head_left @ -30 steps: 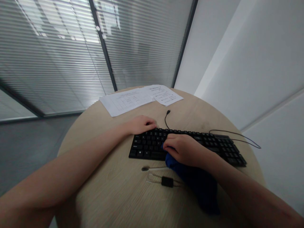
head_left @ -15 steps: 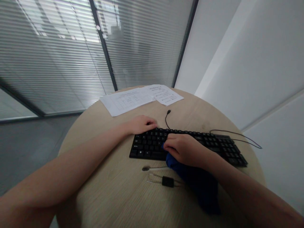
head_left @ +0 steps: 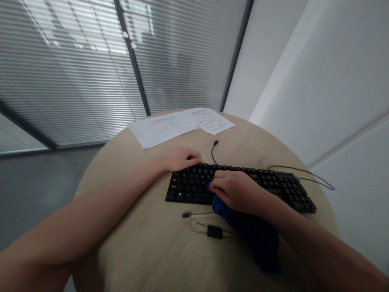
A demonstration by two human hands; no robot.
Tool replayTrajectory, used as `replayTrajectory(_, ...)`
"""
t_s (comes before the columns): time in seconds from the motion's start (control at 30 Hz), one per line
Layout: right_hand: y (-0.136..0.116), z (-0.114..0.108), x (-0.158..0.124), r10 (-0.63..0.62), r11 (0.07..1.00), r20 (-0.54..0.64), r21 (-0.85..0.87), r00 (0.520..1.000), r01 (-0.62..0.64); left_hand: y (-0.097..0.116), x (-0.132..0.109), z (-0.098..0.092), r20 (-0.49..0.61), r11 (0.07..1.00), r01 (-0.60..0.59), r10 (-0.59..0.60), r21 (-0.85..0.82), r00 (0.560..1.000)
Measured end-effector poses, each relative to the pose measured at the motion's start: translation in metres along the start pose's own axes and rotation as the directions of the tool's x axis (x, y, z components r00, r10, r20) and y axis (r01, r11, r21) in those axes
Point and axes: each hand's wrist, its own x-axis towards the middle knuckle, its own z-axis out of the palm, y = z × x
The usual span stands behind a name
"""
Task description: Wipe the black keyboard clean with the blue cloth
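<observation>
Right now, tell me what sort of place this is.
Probably an office meeting room: slatted blinds behind glass partitions, and a round table with printed papers and a keyboard. The right hand presses a cloth on the keyboard.

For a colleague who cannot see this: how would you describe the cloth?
On the round wooden table lies a black keyboard. The cloth starts on its keys under the right hand and trails toward the near edge. It is the only soft, dark blue thing there.
</observation>
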Motion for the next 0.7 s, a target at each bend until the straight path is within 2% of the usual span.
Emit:
replayTrajectory(0.23, -0.0003, -0.0051, -0.0012, 0.021, 1.000, 0.044, -0.007, 0.999, -0.021, -0.0007, 0.0002, -0.0001, -0.010, 1.000, -0.021, 0.021, -0.011, 1.000)
replayTrajectory(0.7, -0.0011, -0.0077, -0.0016, 0.027, 1.000, 0.044, -0.011, 0.999, -0.026, -0.0027, 0.0005, 0.0012, -0.004, 1.000, -0.017, 0.017, -0.006, 1.000)
